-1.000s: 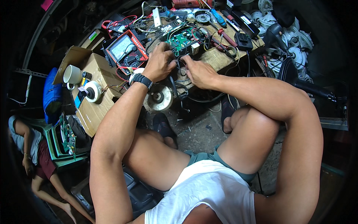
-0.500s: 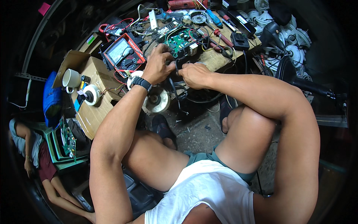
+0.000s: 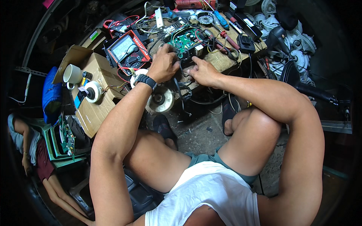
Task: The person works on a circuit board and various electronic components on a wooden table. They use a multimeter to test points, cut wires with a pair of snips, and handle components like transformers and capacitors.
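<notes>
A green circuit board [image 3: 185, 40] sits in a black housing on the cluttered bench, wires running across it. My left hand [image 3: 164, 64] is closed at the near left corner of that housing, a watch on its wrist. What its fingertips grip is hidden. Just below them a black cable [image 3: 177, 90] hangs over the bench edge. My right hand [image 3: 205, 72] is at the housing's near side, its index finger stretched toward the black wall and its thumb apart, with nothing visible in it. An analog multimeter [image 3: 127, 51] with a red case leans left of my left hand.
A cardboard box [image 3: 98, 71] bears a white mug [image 3: 72, 74] and a small round motor [image 3: 92, 92]. Right of the board lie red probes [image 3: 230, 40], a blue screwdriver [image 3: 221, 19] and a black adapter [image 3: 246, 43]. Another person [image 3: 41, 158] is at far left.
My right hand has come away from the black cable beside my left hand and shifted slightly right, index finger now extended. The left hand stays almost in place. The view has shifted slightly.
</notes>
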### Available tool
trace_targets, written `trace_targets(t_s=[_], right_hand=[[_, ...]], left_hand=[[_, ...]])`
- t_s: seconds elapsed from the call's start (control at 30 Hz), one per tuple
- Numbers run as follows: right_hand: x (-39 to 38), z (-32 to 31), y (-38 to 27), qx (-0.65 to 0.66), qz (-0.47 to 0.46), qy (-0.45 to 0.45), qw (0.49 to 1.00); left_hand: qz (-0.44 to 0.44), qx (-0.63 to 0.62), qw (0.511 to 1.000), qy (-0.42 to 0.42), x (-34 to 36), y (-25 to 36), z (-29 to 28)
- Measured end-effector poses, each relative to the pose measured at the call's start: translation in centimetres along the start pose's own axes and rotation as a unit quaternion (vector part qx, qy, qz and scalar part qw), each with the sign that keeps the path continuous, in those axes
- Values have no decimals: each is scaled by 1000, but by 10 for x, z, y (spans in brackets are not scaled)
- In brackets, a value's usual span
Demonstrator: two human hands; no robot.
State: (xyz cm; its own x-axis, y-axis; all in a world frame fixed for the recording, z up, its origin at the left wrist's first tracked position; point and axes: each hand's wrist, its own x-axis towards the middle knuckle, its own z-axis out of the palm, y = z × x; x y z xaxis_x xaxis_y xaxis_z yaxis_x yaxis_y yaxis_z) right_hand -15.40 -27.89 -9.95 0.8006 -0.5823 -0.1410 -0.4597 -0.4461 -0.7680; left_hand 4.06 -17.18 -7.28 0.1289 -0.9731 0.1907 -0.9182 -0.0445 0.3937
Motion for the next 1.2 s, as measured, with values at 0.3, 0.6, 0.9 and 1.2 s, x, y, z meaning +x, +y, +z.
trace_targets(t_s=[0.3, 0.6, 0.9, 1.2], right_hand=[[-6, -14, -3, -107, -58, -66, 990], [-12, -30, -12, -253, -122, -65, 958], [1, -21, 8, -159, -151, 54, 974], [-6, -18, 5, -229, -182, 49, 955]], left_hand=[[-9, 54, 998, 38, -9, 7, 6], [14, 30, 999, 11, -7, -4, -3], [47, 38, 997, 43, -4, -6, 3], [1, 50, 998, 26, -6, -1, 2]])
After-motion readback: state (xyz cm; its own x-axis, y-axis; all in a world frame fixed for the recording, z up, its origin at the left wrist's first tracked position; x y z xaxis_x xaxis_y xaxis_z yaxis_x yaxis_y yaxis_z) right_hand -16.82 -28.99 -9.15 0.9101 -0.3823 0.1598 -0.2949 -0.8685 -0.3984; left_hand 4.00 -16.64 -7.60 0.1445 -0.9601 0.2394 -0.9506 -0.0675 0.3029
